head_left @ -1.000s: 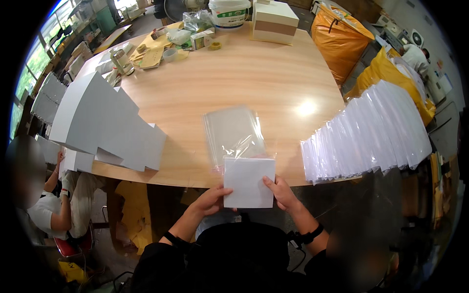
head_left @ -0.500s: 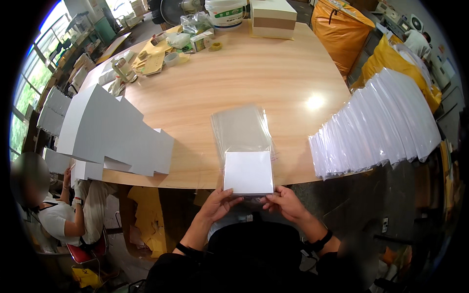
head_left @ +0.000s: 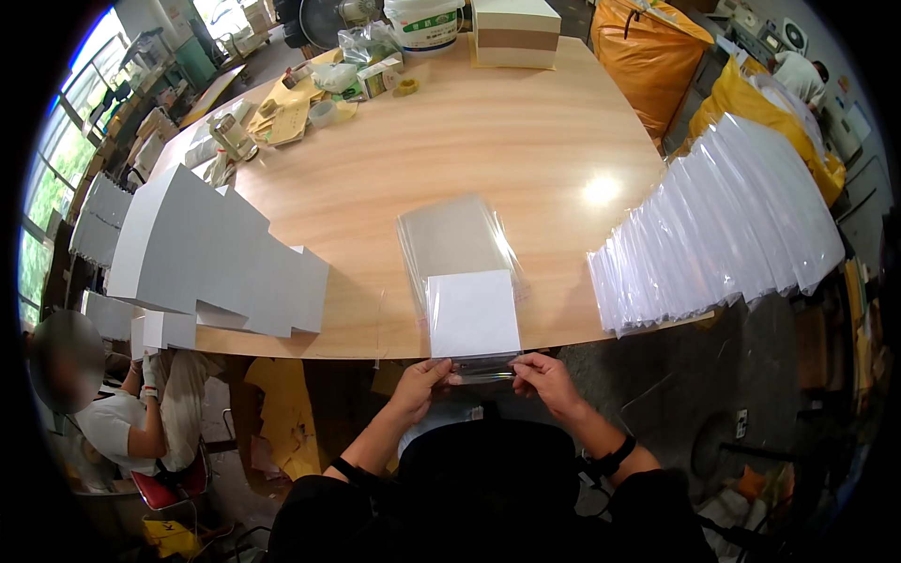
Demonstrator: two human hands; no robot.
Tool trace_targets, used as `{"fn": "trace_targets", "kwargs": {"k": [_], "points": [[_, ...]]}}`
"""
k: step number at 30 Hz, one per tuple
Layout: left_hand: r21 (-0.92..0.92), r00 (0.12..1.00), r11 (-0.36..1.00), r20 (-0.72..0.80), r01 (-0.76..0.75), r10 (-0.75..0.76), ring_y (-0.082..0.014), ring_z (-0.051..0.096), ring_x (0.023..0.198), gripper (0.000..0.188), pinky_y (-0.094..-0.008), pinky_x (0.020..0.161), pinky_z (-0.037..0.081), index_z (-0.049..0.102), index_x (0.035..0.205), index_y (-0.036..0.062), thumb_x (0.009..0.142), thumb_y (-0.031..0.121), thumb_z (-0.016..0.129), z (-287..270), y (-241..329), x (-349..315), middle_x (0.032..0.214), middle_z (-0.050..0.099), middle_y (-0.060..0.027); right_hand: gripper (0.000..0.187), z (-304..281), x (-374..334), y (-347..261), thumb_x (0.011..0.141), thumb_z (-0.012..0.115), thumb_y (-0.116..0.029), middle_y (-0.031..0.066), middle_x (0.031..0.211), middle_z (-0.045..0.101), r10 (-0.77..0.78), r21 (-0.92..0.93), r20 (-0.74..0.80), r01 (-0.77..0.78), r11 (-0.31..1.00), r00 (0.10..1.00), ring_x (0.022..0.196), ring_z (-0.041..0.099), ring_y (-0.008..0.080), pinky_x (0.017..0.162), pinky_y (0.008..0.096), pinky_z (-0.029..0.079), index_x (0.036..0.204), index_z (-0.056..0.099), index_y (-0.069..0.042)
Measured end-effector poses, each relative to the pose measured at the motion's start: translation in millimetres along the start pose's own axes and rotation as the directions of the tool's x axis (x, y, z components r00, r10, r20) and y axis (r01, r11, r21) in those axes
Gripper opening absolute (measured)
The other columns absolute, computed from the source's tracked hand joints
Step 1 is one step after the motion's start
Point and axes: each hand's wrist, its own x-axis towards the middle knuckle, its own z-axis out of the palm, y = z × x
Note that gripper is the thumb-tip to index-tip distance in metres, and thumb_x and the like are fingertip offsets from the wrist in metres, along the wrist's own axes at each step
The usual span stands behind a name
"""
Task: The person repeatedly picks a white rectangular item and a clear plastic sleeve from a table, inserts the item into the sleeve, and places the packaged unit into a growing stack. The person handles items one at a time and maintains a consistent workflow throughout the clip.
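A square white stack of paper (head_left: 474, 314) lies at the table's near edge, inside a clear plastic bag (head_left: 483, 370). The bag's loose end reaches past the edge toward me. My left hand (head_left: 419, 387) pinches the left corner of that end between thumb and fingers. At the right corner, my right hand (head_left: 547, 383) grips the same film. Beneath and beyond the paper rests a pile of flat clear bags (head_left: 450, 239), slightly fanned.
Tall white paper stacks (head_left: 206, 258) stand on the left. A leaning row of bagged white packs (head_left: 713, 230) fills the right side. Tape, a jar and packaging (head_left: 291, 117) lie far left, near a white bucket (head_left: 422, 23) and box (head_left: 514, 33). A co-worker (head_left: 127, 427) sits at left.
The white paper has moved slightly away from me, and more of the bag's loose end now shows between my hands. Both hands keep hold of the film.
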Motion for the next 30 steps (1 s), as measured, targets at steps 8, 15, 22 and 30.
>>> {"fn": "trace_targets", "kwargs": {"k": [8,15,22,30], "points": [[0.692,0.943,0.679,0.007,-0.245,0.333,-0.0288,0.071,0.092,0.039,-0.0387,0.079,0.054,0.068,0.109,0.0023,0.089,0.035,0.074,-15,37,-30,0.101,0.073,-0.0108,0.025,-10,-1,-19,0.089,0.068,-0.017,0.0095,0.088,0.071,-0.131,-0.451,-0.067,0.087,0.888,0.989,0.078,0.070,0.0187,0.065,0.0306,0.056,0.106,0.066,0.002],[0.982,0.813,-0.187,0.126,-0.022,0.568,-0.0414,0.066,0.080,0.028,-0.0506,0.070,0.051,0.070,0.096,0.0061,0.077,0.025,0.077,24,58,-21,0.084,0.069,-0.0178,0.011,34,24,-21,0.077,0.064,-0.017,0.0122,0.075,0.069,-0.406,-0.980,0.138,0.064,-0.191,0.903,0.069,0.070,0.0243,0.059,0.0376,0.056,0.083,0.067,-0.009],[0.969,0.610,-0.240,0.229,-0.065,0.758,-0.0415,0.066,0.081,0.041,-0.0506,0.072,0.052,0.068,0.107,0.0069,0.071,0.019,0.082,39,45,-23,0.087,0.070,-0.0173,0.024,15,13,-3,0.085,0.069,-0.029,0.0086,0.070,0.067,-0.594,-0.983,0.178,0.115,-0.143,0.784,0.063,0.070,0.0218,0.055,0.0335,0.055,0.084,0.059,-0.007],[0.977,0.578,-0.180,0.214,-0.117,0.788,-0.0399,0.065,0.068,0.025,-0.0473,0.064,0.051,0.069,0.088,0.0061,0.075,0.024,0.081,22,35,-16,0.072,0.066,-0.0164,0.035,19,9,-15,0.086,0.069,-0.037,0.0149,0.072,0.068,-0.552,-0.978,-0.003,0.113,0.177,0.834,0.067,0.070,0.0314,0.060,0.0406,0.055,0.091,0.063,-0.003]]}}
